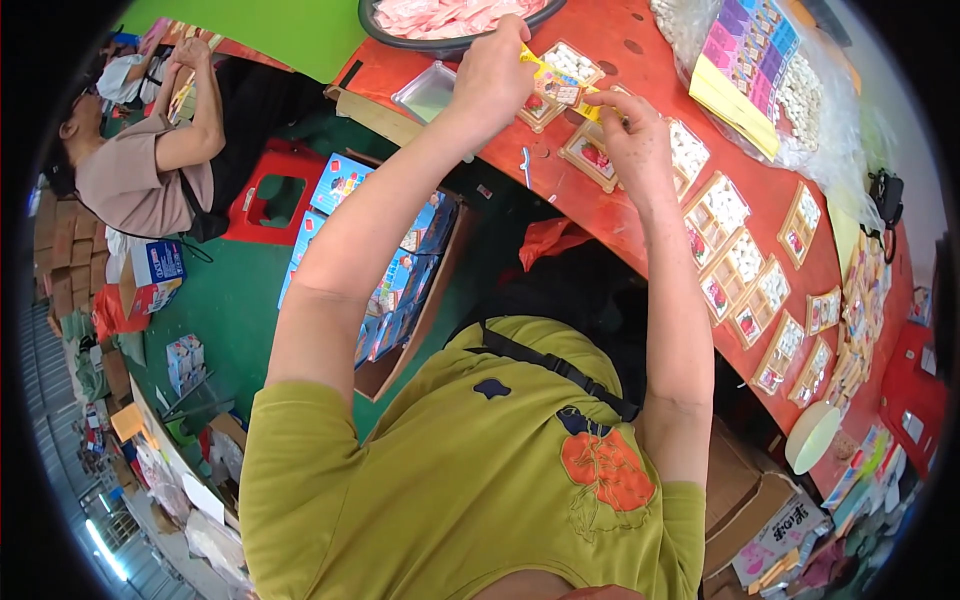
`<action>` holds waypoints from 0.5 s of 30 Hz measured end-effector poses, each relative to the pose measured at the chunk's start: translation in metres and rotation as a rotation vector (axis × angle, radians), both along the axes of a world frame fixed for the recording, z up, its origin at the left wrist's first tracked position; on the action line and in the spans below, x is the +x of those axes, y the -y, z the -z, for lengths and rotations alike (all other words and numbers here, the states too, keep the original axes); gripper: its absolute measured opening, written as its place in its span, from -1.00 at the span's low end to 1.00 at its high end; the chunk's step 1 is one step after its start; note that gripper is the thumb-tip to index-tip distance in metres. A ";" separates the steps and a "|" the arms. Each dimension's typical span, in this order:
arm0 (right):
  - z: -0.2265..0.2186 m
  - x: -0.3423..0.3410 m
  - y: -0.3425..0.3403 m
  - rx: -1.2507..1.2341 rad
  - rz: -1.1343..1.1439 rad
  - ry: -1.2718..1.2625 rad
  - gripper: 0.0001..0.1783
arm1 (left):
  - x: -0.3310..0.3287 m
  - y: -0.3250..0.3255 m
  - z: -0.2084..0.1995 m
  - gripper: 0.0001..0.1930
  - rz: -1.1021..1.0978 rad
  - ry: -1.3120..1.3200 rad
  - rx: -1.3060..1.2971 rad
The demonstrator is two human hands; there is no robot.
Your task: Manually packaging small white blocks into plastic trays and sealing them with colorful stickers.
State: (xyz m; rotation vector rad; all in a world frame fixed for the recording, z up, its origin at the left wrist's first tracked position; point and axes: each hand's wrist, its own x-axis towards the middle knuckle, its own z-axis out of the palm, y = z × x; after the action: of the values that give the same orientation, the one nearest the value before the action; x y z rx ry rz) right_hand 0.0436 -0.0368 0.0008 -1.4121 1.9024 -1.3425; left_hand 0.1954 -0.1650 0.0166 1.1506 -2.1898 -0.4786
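A yellow printed paper strip point(558, 86) is stretched between my two hands, above the red table. My left hand point(497, 78) is closed at its upper left end. The fingertips of my right hand point(637, 138) pinch the lower right end. Under the strip stands a small tan divided tray point(541, 112) with a red strawberry picture. White pellets point(571, 62) fill a tray just behind the strip. Another tan tray point(590, 158) with a strawberry picture lies beside my right wrist.
Several filled tan trays point(722, 212) line the red table point(640, 240) at right. A black basin point(440, 46) of pink packets and a clear plastic box point(425, 92) sit beyond my left arm. Blue boxes point(340, 182) fill a carton at left. Another person point(150, 180) works far left.
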 end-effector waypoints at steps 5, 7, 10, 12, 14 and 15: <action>0.001 0.014 0.013 0.057 0.017 -0.136 -0.78 | 0.004 0.012 0.019 -0.73 0.073 0.134 -0.239; 0.001 0.017 0.016 0.077 0.036 -0.190 -0.77 | 0.003 0.016 0.020 -0.78 0.113 0.201 -0.300; 0.001 0.019 0.023 0.119 0.059 -0.261 -0.74 | -0.003 0.023 0.021 -0.79 0.126 0.232 -0.353; 0.000 0.021 0.025 0.148 0.064 -0.277 -0.73 | -0.004 0.025 0.021 -0.78 0.126 0.246 -0.354; -0.002 0.021 0.025 0.215 0.058 -0.288 -0.72 | -0.004 0.026 0.021 -0.78 0.126 0.260 -0.353; 0.000 0.021 0.026 0.217 0.058 -0.289 -0.72 | -0.004 0.027 0.020 -0.77 0.136 0.275 -0.351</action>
State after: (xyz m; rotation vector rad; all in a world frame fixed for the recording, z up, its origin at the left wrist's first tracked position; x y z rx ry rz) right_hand 0.0642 -0.0626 0.0012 -1.5139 2.2110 -0.9604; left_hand 0.1919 -0.1918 -0.0034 0.9225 -2.4730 0.0175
